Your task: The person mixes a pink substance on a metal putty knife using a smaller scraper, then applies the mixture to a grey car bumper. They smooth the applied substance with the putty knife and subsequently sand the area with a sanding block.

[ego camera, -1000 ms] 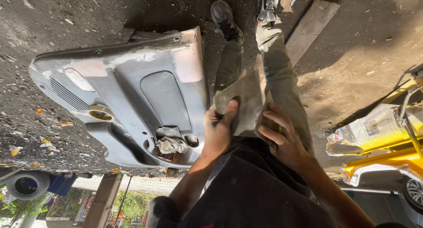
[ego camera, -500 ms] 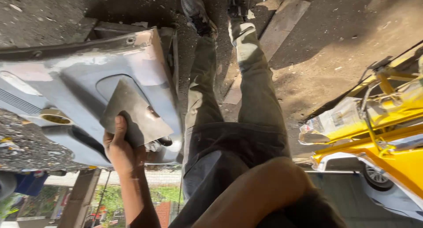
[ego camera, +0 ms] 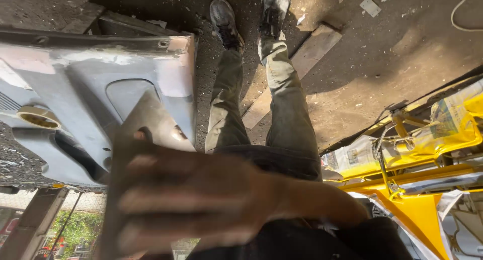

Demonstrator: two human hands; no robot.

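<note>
Dirty, debris-strewn concrete floor [ego camera: 382, 54] carries a grey car door panel [ego camera: 75, 84], wooden plank [ego camera: 297, 69] and two shoes [ego camera: 226, 21].

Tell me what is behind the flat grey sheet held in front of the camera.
Behind the flat grey sheet lies the grey door panel, its recessed oval partly showing. A blurred hand covers the sheet's lower part; what lies behind there is hidden.

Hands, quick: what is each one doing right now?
Left hand: mostly hidden behind grey sheet, cannot tell.
Right hand: open, fingers spread over the sheet.
</note>
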